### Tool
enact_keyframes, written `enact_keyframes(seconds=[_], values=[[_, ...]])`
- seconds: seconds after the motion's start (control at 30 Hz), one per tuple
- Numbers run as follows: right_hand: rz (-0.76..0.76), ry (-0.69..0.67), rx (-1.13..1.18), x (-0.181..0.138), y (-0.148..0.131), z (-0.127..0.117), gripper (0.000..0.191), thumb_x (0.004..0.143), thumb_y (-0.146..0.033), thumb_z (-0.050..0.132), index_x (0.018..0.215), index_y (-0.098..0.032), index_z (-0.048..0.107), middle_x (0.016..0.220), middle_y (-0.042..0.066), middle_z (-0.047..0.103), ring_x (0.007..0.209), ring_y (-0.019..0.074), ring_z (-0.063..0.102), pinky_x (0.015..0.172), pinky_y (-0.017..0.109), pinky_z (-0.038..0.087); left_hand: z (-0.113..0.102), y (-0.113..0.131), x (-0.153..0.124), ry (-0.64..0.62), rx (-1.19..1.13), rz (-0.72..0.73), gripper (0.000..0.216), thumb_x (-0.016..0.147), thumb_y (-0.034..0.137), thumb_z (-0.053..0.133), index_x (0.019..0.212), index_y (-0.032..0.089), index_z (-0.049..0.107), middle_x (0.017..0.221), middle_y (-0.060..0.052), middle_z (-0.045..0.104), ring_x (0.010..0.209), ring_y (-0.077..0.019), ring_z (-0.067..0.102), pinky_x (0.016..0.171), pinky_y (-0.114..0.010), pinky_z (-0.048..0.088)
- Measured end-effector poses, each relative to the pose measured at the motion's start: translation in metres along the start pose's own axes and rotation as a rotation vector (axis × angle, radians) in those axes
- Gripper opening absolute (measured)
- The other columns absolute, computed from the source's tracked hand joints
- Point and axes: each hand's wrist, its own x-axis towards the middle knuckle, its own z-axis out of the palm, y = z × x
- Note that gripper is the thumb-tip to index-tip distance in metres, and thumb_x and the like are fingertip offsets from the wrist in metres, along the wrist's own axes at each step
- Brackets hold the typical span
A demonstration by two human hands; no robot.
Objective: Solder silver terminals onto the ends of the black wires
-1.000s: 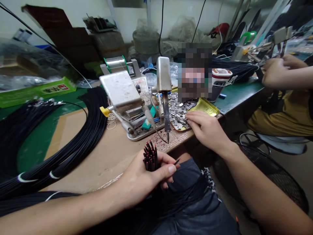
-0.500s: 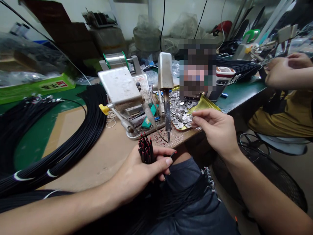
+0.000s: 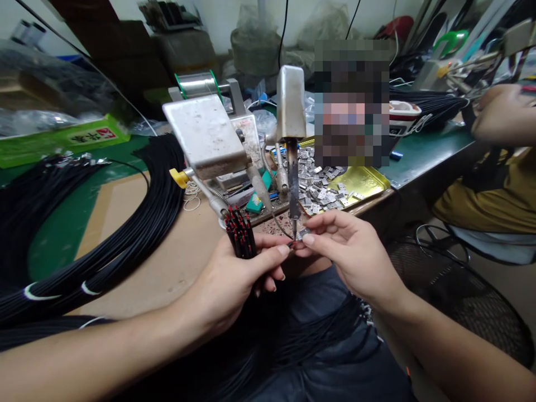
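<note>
My left hand (image 3: 247,262) is closed round a bundle of black cables (image 3: 240,231) with red-tipped ends. Between its thumb and forefinger one cable end points to the right. My right hand (image 3: 347,245) pinches a small silver metal connector (image 3: 304,233), bringing it up against that cable end. Right above where the two meet stands the soldering iron (image 3: 293,190), its tip pointing down at the joint. A thin solder feed tube (image 3: 274,215) reaches the same spot from the left. Whether the iron's tip touches the wire is too small to tell.
Loose silver connectors (image 3: 320,187) lie in a yellow metal tray (image 3: 371,180) behind the iron. A solder spool (image 3: 197,86) sits on the metal soldering stand (image 3: 205,131). Thick coils of black cable (image 3: 163,184) cover the left. At the right, a co-worker's hand (image 3: 498,114) and a fan (image 3: 452,301).
My right hand has come from the tray's edge leftward and down to the soldering iron's tip, carrying a connector. My left hand still grips the bundle, its cable end now at the tip.
</note>
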Motion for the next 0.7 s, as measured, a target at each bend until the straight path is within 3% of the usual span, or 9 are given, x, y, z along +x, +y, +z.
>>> enact_keyframes(seconds=[0.7], values=[[-0.047,0.078,-0.042,-0.0061,0.0012,0.0105,0.024,0.072,-0.021,0.083,0.092,-0.017,0.071,0.08,0.003,0.077,0.072,0.0185,0.076,0.069,0.028,0.063,0.0025,0.0011,-0.002,0.036,-0.097,0.074,0.02,0.069,0.023,0.083,0.082,0.012,0.072,0.06,0.0,0.067,0.05,-0.0077,0.057,0.04,-0.013,0.042]])
